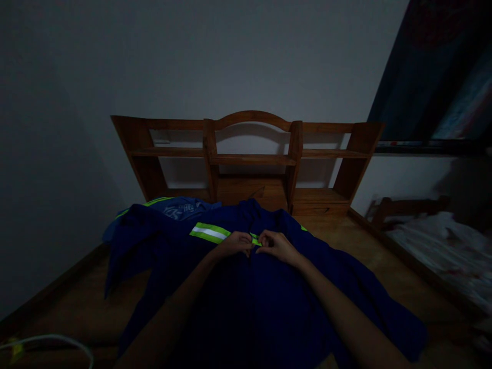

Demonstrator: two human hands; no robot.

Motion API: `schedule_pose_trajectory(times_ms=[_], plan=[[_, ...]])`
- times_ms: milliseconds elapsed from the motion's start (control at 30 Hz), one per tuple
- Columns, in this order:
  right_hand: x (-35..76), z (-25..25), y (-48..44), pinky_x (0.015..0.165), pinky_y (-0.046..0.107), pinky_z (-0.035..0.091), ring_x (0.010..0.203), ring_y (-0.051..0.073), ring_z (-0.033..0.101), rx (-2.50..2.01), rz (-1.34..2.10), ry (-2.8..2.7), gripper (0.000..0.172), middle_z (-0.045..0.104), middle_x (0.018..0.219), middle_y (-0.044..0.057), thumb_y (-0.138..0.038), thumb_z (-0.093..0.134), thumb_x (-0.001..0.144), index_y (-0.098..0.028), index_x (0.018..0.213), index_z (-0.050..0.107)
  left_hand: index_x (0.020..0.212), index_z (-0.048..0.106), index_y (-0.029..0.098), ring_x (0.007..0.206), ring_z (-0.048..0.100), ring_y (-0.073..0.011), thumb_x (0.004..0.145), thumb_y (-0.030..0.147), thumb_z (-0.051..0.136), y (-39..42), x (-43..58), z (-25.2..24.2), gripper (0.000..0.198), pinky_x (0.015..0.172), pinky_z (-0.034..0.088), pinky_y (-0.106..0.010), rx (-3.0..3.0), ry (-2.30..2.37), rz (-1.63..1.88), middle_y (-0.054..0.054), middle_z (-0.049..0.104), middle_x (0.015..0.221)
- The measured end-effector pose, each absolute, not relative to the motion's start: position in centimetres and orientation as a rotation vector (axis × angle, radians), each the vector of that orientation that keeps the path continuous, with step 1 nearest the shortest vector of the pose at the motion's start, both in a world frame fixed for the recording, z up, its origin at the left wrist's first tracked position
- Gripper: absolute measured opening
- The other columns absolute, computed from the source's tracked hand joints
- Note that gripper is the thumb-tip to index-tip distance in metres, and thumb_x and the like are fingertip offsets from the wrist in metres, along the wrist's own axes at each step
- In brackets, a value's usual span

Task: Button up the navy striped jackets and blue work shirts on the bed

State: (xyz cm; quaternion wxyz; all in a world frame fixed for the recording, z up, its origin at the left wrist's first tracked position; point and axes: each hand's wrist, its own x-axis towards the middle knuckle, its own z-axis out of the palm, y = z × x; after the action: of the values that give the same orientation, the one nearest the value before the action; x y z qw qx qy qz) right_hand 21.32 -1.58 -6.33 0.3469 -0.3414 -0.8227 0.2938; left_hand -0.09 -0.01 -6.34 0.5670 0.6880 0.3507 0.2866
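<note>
"How was the jacket (265,292) coloured?"
"Deep blue, banded in lime and silver; it was spread, rumpled, over the wooden surface (365,239)."
"Held?"
"Its front was pinched by left hand (235,243) and right hand (280,248)."

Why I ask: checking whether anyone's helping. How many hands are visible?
2: left hand and right hand, close together at the dark-blue garment, beside its yellow-green strip.

matt cloth garment (284,292) with a smooth-looking band (209,232), smooth wooden shelf unit (251,160), matt wall (246,61)
</note>
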Motion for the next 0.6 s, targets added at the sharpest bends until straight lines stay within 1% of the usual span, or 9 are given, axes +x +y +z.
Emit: schedule_pose_trajectory(times_ms=[167,400,600], plan=[[21.1,-6.6,-1.3,0.057,0.019,0.039,0.064,0.01,0.053,-0.897,0.818,-2.093,0.037,0.058,0.071,-0.002,-0.049,0.068,0.07,-0.018,0.086,0.058,0.077,0.061,0.009,0.058,0.061,-0.0132,0.069,0.037,0.069,-0.2,0.0,-6.4,0.03,0.06,0.047,-0.024,1.692,0.801,0.651,-0.003,0.064,0.063],[21.4,-6.7,-0.7,0.058,0.019,0.042,0.064,0.01,0.053,-0.864,1.041,-2.058,0.044,0.057,0.07,-0.002,-0.046,0.076,0.06,-0.017,0.088,0.057,0.08,0.06,0.009,0.056,0.061,-0.0135,0.068,0.038,0.069,-0.3,0.1,-6.2,0.032,0.059,0.048,-0.025,1.647,0.794,0.647,-0.002,0.063,0.063],[21.4,-7.1,-0.4,0.059,0.02,0.042,0.066,0.011,0.055,-0.893,1.036,-2.053,0.044,0.058,0.071,-0.002,-0.045,0.077,0.059,-0.017,0.087,0.057,0.079,0.06,0.01,0.056,0.061,-0.0135,0.066,0.04,0.071,-0.2,0.2,-6.5,0.034,0.059,0.048,-0.026,1.619,0.793,0.647,-0.003,0.063,0.064]])
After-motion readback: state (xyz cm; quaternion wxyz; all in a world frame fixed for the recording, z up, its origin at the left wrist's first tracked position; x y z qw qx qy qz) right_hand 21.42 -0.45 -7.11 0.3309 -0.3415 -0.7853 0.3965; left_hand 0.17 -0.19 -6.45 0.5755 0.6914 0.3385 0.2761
